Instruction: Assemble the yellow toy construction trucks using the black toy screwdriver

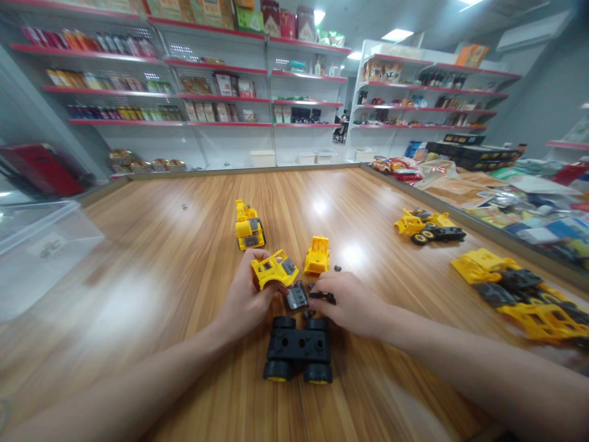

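1. Head view: your left hand is closed on a yellow cab shell, holding it tilted above the table, with your thumb towards its lower edge.
2. Your right hand has thumb and fingers pinched nearly together on a slim black piece; your fingers hide part of its shape.
3. Between your hands sits a grey part; whether your left fingertips touch it, you cannot tell.
4. Nearer you, the black wheeled chassis rests on the table, held by neither hand.
5. Your shell looks like light, stiff, smooth plastic: it should need little force but could slip. Grip its solid edges; the thin window posts look weakest.
6. The slim black piece seems light and easily dropped, so pinch it mid-length. The chassis is probably heavier; take it across the body, since its wheels may turn.
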Action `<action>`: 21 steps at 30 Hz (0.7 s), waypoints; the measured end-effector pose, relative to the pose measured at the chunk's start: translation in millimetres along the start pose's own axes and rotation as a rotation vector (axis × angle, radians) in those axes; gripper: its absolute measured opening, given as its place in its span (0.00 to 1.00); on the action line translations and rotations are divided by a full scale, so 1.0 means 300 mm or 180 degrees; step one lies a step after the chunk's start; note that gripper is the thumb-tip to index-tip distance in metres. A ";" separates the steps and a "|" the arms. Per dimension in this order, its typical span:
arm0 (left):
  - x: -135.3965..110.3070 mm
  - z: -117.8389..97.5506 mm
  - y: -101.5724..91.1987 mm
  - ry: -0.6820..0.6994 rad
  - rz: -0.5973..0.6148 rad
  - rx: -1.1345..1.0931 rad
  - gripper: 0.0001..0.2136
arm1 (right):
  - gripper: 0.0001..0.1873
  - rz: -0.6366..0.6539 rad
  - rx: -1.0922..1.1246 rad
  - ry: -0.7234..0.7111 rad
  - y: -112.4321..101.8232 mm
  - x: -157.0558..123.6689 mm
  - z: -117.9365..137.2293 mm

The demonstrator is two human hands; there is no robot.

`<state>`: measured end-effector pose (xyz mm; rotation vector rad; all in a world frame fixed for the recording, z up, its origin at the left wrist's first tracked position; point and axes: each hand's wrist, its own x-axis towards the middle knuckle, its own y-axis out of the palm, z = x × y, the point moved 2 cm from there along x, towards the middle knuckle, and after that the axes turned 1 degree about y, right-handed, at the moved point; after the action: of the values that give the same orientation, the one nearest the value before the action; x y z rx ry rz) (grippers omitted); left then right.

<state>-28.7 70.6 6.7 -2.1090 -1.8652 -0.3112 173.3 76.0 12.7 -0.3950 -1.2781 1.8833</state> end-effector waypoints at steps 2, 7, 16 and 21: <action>0.003 -0.008 0.000 -0.0039 0.0005 -0.0099 0.14 | 0.08 -0.0070 0.0025 -0.0014 -0.008 0.002 0.000; -0.003 -0.029 -0.003 -0.0005 0.0020 -0.0320 0.13 | 0.06 -0.0349 0.0361 0.0043 -0.051 0.007 0.023; -0.016 -0.014 -0.004 -0.0049 0.0078 -0.0077 0.14 | 0.10 0.0090 0.1450 0.0544 -0.058 -0.007 0.034; -0.016 -0.011 0.002 -0.0024 0.0216 -0.0146 0.14 | 0.11 0.0017 0.1585 0.0529 -0.058 -0.008 0.040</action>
<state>-28.5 65.0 7.9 -2.2013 -1.8023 -0.3336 174.8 69.5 32.7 -0.2801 -0.6663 2.0431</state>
